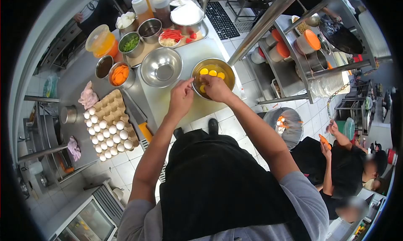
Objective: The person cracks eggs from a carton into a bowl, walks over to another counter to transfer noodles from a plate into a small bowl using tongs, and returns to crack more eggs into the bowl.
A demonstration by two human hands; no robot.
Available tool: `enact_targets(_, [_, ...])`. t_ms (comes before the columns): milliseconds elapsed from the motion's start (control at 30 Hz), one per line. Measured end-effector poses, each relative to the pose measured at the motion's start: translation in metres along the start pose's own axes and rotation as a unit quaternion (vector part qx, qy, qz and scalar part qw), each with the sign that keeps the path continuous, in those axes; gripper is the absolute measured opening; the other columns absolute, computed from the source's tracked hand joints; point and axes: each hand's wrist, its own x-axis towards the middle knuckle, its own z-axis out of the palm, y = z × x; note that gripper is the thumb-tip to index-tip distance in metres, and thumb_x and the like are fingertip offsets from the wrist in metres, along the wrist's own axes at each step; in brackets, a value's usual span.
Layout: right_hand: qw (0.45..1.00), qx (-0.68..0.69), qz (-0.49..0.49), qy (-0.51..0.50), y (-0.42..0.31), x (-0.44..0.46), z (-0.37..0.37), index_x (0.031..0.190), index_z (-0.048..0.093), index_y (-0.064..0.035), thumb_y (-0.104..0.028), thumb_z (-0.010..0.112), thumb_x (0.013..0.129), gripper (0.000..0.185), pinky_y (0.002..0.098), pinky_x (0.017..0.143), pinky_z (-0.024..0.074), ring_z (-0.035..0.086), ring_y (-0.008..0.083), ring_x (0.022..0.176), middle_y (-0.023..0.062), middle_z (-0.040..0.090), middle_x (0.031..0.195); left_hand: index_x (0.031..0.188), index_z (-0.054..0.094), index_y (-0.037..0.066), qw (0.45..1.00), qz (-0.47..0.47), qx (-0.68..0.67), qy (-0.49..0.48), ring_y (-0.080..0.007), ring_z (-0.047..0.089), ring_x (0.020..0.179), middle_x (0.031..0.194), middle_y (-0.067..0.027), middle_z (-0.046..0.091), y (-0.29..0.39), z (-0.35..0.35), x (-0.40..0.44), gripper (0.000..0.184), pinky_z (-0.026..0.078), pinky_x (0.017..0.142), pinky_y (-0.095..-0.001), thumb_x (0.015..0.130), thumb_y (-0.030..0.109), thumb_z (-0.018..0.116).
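A metal bowl with several raw egg yolks in clear egg white stands near the edge of the white cutting board. My right hand reaches over its near side, fingers bent together and pointing down among the yolks; whatever they pinch is hidden. Beside the bowl's left rim is my left hand, its index finger stretched toward the rim and the other fingers loosely bent. I see nothing held in it. An empty metal bowl sits just left of the egg bowl.
At left lie a carton of white eggs and a yellow-handled knife. Containers of carrot slices, chopped greens and red strips line the back. A lined bin stands right; a co-worker there holds a carrot.
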Motion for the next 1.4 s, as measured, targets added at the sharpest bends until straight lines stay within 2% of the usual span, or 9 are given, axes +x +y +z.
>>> enact_targets(400, [0.999,-0.029,0.024,-0.021,-0.019,-0.004,-0.003,0.127,0.056,0.0066,-0.002,0.054,0.081,0.047,0.0358,0.095,0.0503,0.065,0.0321,0.11,0.0231,0.066,0.117,0.116,0.065,-0.005,1.0,-0.012,-0.002,0.009,-0.0195,0.058,0.069,0.084,-0.0124,0.06,0.0,0.001,-0.001,0.037,0.048,0.067,-0.0292,0.081,-0.004,0.053])
enact_targets(467, [0.999,-0.006,-0.034,0.029,-0.015,-0.005,0.002,0.104,0.064,0.0014,-0.01,0.054,0.083,0.026,0.049,0.087,0.0492,0.062,0.046,0.097,0.0274,0.066,0.1,0.116,0.065,-0.005,1.0,-0.011,0.0,0.005,-0.0203,0.059,0.07,0.085,-0.0129,0.061,0.001,0.001,-0.002,0.037,0.048,0.067,-0.0299,0.081,-0.004,0.054])
enact_targets(700, [0.998,0.019,-0.05,0.033,-0.016,-0.006,0.004,0.105,0.063,-0.0011,-0.011,0.056,0.082,0.026,0.0501,0.084,0.0488,0.062,0.0456,0.094,0.0253,0.067,0.097,0.116,0.065,-0.005,1.0,-0.01,-0.007,0.006,-0.0204,0.059,0.07,0.085,-0.013,0.062,0.004,0.0,-0.001,0.036,0.049,0.067,-0.0304,0.081,-0.004,0.055])
enact_targets(767, [1.0,-0.002,-0.016,0.002,-0.019,-0.004,0.001,0.123,0.059,0.0049,-0.007,0.06,0.083,0.041,0.0366,0.091,0.0518,0.067,0.0316,0.106,0.0227,0.069,0.11,0.116,0.065,-0.005,1.0,-0.011,-0.008,0.008,-0.0201,0.059,0.07,0.085,-0.0123,0.062,0.005,-0.001,0.001,0.036,0.049,0.067,-0.0303,0.081,-0.004,0.055])
enact_targets(867, [1.0,-0.012,-0.008,0.011,-0.022,-0.004,0.0,0.122,0.06,0.0036,-0.007,0.058,0.084,0.039,0.0373,0.09,0.0524,0.068,0.0307,0.105,0.0211,0.069,0.108,0.116,0.065,-0.005,1.0,-0.006,-0.003,0.011,-0.0196,0.059,0.069,0.085,-0.0117,0.062,0.006,-0.001,0.001,0.036,0.048,0.066,-0.03,0.081,-0.004,0.055])
enact_targets(900, [1.0,-0.012,-0.008,0.011,-0.02,-0.004,0.002,0.122,0.06,0.0036,-0.007,0.058,0.084,0.039,0.0373,0.09,0.0524,0.068,0.0307,0.105,0.0211,0.069,0.108,0.116,0.065,-0.005,1.0,-0.006,-0.004,0.011,-0.0196,0.059,0.069,0.085,-0.0117,0.062,0.006,0.0,0.001,0.036,0.048,0.066,-0.03,0.081,-0.004,0.055])
enact_targets(967, [0.997,-0.012,-0.026,0.067,-0.016,-0.003,0.006,0.108,0.063,0.0019,-0.01,0.055,0.083,0.029,0.0499,0.086,0.0492,0.063,0.0447,0.095,0.026,0.067,0.098,0.115,0.065,-0.005,1.0,-0.003,-0.003,0.007,-0.0191,0.059,0.069,0.084,-0.0114,0.061,0.006,0.0,0.002,0.036,0.048,0.065,-0.0299,0.081,-0.004,0.055])
enact_targets(1300, [0.997,-0.041,0.0,0.06,-0.016,0.005,-0.001,0.11,0.066,0.0005,-0.01,0.054,0.082,0.032,0.0484,0.09,0.0494,0.063,0.044,0.098,0.0261,0.067,0.102,0.115,0.065,-0.005,1.0,-0.012,0.002,0.008,-0.0188,0.058,0.067,0.083,-0.0115,0.061,0.006,-0.001,0.002,0.036,0.048,0.065,-0.0295,0.08,-0.005,0.056])
enact_targets(1400, [0.998,-0.036,0.003,0.053,-0.01,0.01,0.0,0.11,0.066,-0.0007,-0.01,0.055,0.083,0.032,0.0481,0.089,0.0497,0.063,0.0439,0.097,0.0263,0.067,0.101,0.119,0.065,-0.003,1.0,-0.015,0.013,-0.002,-0.0092,0.055,0.069,0.087,-0.0061,0.062,0.005,-0.001,0.001,0.037,0.047,0.066,-0.023,0.084,-0.007,0.055])
